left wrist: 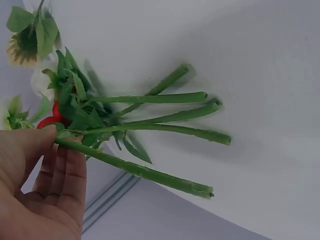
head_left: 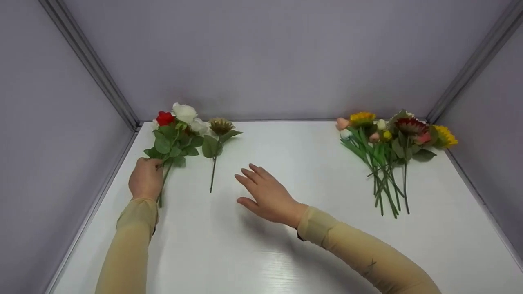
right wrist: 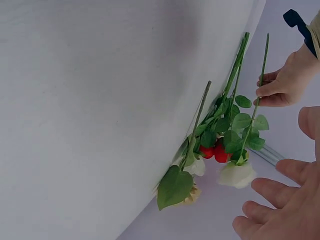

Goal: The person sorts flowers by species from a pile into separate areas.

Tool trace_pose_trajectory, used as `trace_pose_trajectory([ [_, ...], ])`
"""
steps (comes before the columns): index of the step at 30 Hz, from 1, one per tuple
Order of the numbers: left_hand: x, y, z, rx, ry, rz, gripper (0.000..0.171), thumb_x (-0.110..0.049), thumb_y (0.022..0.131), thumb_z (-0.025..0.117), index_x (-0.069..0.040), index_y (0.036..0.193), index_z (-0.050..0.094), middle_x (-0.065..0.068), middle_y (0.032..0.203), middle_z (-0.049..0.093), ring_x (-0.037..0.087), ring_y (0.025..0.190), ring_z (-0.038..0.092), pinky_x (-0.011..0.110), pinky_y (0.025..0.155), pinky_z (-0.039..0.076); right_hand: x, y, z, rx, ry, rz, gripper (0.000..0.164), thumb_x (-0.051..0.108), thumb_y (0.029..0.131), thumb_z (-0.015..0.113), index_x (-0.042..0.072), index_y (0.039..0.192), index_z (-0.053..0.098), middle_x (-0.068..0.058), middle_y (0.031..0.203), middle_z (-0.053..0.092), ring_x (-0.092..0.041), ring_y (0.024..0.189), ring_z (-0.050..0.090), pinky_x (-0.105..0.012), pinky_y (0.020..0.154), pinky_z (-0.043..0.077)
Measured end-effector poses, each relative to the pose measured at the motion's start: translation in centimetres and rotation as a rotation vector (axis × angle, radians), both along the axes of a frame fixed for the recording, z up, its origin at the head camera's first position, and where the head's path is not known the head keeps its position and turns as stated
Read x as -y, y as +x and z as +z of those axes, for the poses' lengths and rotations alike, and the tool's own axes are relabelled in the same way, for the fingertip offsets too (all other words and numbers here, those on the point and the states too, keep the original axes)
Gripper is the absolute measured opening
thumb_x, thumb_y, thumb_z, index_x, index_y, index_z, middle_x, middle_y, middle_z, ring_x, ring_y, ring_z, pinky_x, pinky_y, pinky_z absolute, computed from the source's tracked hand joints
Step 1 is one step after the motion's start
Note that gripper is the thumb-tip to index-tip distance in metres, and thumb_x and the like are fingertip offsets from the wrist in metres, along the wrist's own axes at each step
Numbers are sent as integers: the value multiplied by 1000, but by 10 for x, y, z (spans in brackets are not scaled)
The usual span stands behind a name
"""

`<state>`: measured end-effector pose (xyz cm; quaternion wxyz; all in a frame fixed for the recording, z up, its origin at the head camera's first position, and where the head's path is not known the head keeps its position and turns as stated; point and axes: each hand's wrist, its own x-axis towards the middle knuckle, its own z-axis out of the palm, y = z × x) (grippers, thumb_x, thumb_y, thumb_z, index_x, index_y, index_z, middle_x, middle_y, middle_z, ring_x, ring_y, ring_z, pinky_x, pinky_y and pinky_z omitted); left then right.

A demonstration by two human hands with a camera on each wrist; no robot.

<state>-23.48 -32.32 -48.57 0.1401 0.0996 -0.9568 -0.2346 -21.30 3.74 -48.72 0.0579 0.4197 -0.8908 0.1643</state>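
- one white rose (right wrist: 237, 176), reaching beyond the left hand (head_left: 146, 179) that pinches its stem (left wrist: 140, 171);
- two red roses (right wrist: 223, 152) near it;
- right hand (head_left: 269, 198) spread, well apart from all three.

Looking down, the bare left hand (head_left: 146, 178) hides most of its own fingers from me. In the left wrist view, pointed green leaves (left wrist: 82, 110) partly cover the round red blooms (left wrist: 61, 114); the right wrist view's edge crops the bare right hand (right wrist: 295, 207).
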Motion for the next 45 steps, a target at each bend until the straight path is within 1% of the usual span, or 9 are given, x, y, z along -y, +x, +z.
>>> trace_pose_trajectory([
  [8,5,-1,-21,34,-33,33,20,2,98,58,9,113,70,34,110,63,51,106,62,61,85,51,-2,4,-1,7,30,5,61,46,108,49,11,157,41,-12,160,39,-30,153,23,-40,125,16],
  [17,6,0,-31,61,-13,74,19,0,98,58,11,111,66,34,107,65,51,97,64,60,80,52,-7,4,-7,8,49,7,60,46,108,49,10,155,43,-14,159,41,-33,152,26,-39,124,17],
  [26,7,-1,-32,84,18,84,23,-5,99,59,11,114,67,33,107,64,51,97,65,61,78,52,-10,3,-8,40,78,2,60,46,107,50,10,155,44,-13,159,41,-32,152,26,-39,124,17],
  [29,5,-2,-30,80,17,94,27,-10,99,62,11,117,65,34,113,60,52,103,62,62,81,51,-14,1,-8,51,86,-9,59,46,107,50,10,155,44,-13,159,41,-32,152,25,-39,124,17],
  [31,2,-4,-28,49,10,93,33,-13,99,64,11,121,63,34,119,56,53,110,57,63,86,50,-18,-2,-9,61,91,-25,59,46,108,50,10,155,44,-13,159,41,-32,153,25,-39,125,17],
  [34,-6,-9,-27,-41,-19,50,42,-17,99,67,10,130,59,34,127,50,52,119,49,63,94,46,-30,-9,-12,60,88,-59,59,45,107,51,10,154,45,-14,158,42,-33,152,27,-41,124,18],
  [37,-22,-16,-26,-138,-50,-39,52,-18,96,72,8,139,55,33,136,48,51,126,44,62,103,39,-47,-20,-15,55,82,-119,58,45,107,52,9,152,48,-15,156,45,-35,150,31,-44,123,21],
  [39,-36,-20,-25,-163,-78,-108,60,-21,96,73,4,145,51,31,142,45,50,131,41,62,109,35,-63,-29,-17,54,65,-169,56,44,107,53,8,150,51,-16,153,48,-36,147,34,-48,122,25],
  [45,-94,-22,-22,-103,-166,-336,73,-35,98,70,-6,157,39,23,159,33,43,147,27,60,120,20,-126,-57,-21,83,-52,-357,47,36,106,58,4,140,61,-19,140,58,-41,135,48,-55,111,38],
])
